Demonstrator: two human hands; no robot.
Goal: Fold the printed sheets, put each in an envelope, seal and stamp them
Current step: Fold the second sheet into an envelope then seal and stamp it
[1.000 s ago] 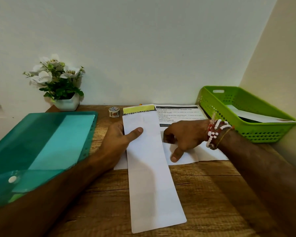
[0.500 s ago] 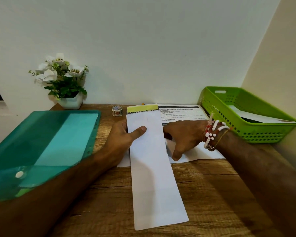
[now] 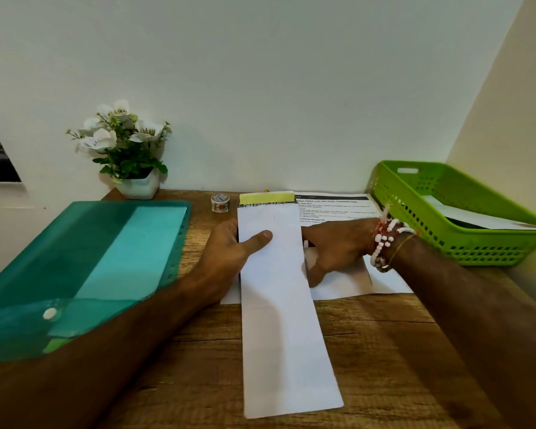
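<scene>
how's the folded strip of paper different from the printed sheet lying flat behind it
The folded strip is long and narrow with a blank white face up; the printed sheet lies spread wide, black text showing. The strip runs from the far edge toward the viewer, on top of other paper; the sheet lies flat on the desk. The left hand pinches the strip; the right hand rests on the sheet. Both are white paper.

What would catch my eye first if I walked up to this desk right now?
Probably the long white folded sheet running down the middle of the wooden desk, pinned near its far end by the left hand while the right hand presses beside it. Next come the teal plastic folder at left and the bright green basket at right.
</scene>
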